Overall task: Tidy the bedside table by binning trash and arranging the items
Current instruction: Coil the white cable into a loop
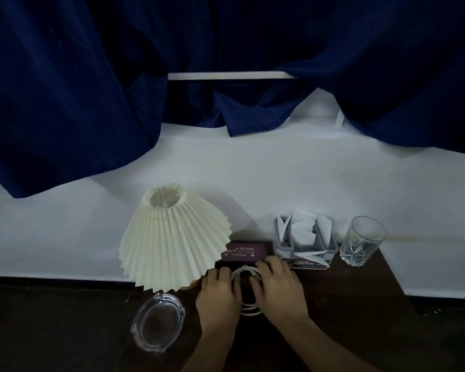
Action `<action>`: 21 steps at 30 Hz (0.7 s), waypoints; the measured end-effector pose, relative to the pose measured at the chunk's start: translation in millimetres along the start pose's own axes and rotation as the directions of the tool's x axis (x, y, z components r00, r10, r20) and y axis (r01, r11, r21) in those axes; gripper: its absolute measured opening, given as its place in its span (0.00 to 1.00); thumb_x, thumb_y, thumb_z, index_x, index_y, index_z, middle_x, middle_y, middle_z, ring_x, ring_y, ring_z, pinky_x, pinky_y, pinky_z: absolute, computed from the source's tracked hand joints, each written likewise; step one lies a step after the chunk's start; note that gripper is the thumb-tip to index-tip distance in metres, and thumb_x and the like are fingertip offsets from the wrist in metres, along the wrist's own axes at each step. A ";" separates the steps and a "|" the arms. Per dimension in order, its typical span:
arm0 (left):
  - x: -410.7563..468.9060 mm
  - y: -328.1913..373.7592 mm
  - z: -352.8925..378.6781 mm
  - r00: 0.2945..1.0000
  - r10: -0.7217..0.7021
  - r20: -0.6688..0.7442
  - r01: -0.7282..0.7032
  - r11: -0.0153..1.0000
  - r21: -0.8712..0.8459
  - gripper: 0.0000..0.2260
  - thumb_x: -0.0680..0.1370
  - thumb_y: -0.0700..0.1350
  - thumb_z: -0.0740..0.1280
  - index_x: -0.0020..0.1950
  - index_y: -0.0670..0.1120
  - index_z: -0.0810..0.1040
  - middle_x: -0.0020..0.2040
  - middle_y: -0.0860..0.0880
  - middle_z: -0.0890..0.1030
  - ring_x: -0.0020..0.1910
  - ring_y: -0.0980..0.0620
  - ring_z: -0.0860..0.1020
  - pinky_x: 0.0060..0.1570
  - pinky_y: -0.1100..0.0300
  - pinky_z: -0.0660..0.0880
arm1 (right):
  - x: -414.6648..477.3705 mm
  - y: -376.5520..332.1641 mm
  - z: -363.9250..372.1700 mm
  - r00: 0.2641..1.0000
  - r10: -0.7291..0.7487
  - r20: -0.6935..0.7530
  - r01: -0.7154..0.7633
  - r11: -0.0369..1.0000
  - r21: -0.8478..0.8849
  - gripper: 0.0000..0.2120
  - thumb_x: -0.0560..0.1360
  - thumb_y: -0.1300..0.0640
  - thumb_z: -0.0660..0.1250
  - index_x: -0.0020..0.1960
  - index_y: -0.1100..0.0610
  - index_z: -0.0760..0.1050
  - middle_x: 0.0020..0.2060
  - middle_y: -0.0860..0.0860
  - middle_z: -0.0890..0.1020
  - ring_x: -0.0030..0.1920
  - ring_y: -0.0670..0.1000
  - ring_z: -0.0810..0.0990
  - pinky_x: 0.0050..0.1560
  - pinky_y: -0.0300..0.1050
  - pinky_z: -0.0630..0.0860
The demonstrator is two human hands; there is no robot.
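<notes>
A coiled white cable (246, 272) lies on the dark wooden bedside table (360, 304). My left hand (219, 296) presses on the coil's left side and my right hand (277, 288) on its right side, fingers curled over the loops. Just behind the coil lies a purple spectacle case (243, 253) with gold lettering. A pleated cream lamp shade (169, 237) stands at the left. To the right a grey holder (305, 238) holds white folded tissues, with a small printed card (306, 263) in front of it.
A clear glass tumbler (361, 240) stands at the table's right rear. A clear glass ashtray (157, 322) sits at the front left. White bedding (279, 178) and dark blue curtain fabric (91, 89) lie behind the table.
</notes>
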State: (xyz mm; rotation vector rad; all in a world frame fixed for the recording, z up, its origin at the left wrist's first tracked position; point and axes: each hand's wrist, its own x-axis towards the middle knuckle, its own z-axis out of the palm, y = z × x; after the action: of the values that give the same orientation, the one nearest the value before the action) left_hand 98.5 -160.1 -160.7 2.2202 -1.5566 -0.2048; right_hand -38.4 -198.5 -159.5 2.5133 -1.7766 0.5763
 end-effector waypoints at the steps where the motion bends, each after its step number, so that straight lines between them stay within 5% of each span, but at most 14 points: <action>1: 0.7 -0.1 0.3 1.000 -0.005 0.003 0.005 1.000 -0.005 0.09 0.76 0.53 0.70 0.47 0.48 0.79 0.46 0.48 0.78 0.46 0.45 0.80 0.33 0.52 0.76 | -2.4 0.0 -3.0 1.000 -0.009 -0.004 0.009 1.000 0.015 0.13 0.74 0.46 0.66 0.53 0.52 0.80 0.50 0.51 0.78 0.47 0.55 0.79 0.42 0.51 0.79; 7: -5.5 -1.4 -0.2 1.000 0.017 -0.003 -0.017 1.000 -0.015 0.20 0.75 0.59 0.60 0.55 0.47 0.79 0.49 0.46 0.79 0.46 0.43 0.79 0.36 0.51 0.78 | -23.2 2.9 -3.4 1.000 0.010 0.029 -0.011 0.998 0.063 0.16 0.73 0.44 0.64 0.55 0.52 0.80 0.51 0.50 0.79 0.46 0.54 0.80 0.42 0.51 0.79; 13: -18.7 -4.1 -8.2 0.999 -0.014 0.044 0.015 1.000 -0.007 0.17 0.78 0.56 0.62 0.63 0.49 0.77 0.56 0.47 0.77 0.54 0.45 0.77 0.45 0.52 0.77 | -23.7 -9.3 -15.7 0.989 0.077 0.130 -0.083 0.996 0.042 0.20 0.72 0.43 0.61 0.58 0.52 0.80 0.52 0.50 0.81 0.45 0.54 0.82 0.41 0.51 0.80; 17: -19.9 8.7 -28.7 0.990 -0.046 0.134 0.051 0.998 -0.031 0.20 0.80 0.54 0.60 0.70 0.49 0.69 0.65 0.47 0.72 0.64 0.46 0.71 0.56 0.53 0.74 | -20.7 -15.1 -31.5 0.968 0.102 0.229 -0.116 0.992 0.047 0.24 0.79 0.42 0.54 0.69 0.51 0.72 0.64 0.50 0.75 0.60 0.54 0.78 0.55 0.52 0.77; 21: -26.2 17.1 -56.6 0.982 -0.074 0.175 0.074 0.997 0.005 0.17 0.80 0.50 0.60 0.67 0.46 0.69 0.66 0.44 0.72 0.67 0.43 0.70 0.58 0.49 0.74 | -20.1 -20.2 -62.0 0.967 0.077 0.241 -0.103 0.990 0.099 0.20 0.82 0.44 0.55 0.67 0.53 0.74 0.62 0.52 0.76 0.62 0.55 0.76 0.56 0.51 0.76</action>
State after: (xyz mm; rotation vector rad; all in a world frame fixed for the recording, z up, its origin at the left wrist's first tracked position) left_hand 94.3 -126.5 -105.6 2.3145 -1.5618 -0.4339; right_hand -43.7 -159.6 -103.7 2.6865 -1.9992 0.4011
